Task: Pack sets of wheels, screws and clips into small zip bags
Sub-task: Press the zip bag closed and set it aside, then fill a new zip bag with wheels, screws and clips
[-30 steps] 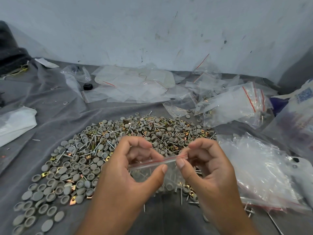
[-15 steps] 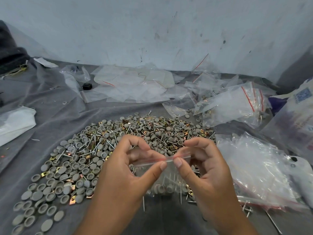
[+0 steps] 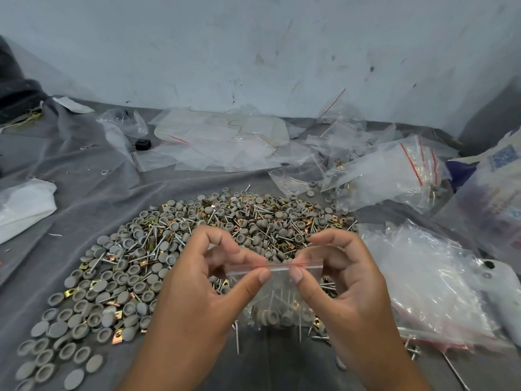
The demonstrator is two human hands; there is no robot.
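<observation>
no readable text, blurred blue code patch and print on white sack (image 3: 496, 193), illegible

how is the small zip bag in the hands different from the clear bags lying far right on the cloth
The small zip bag hangs upright, pinched at its red-lined top by the left hand and right hand; the clear bags lie crumpled in a heap, untouched. The held bag shows grey wheels and screws inside; the heap looks mostly empty. Both are clear plastic.
</observation>
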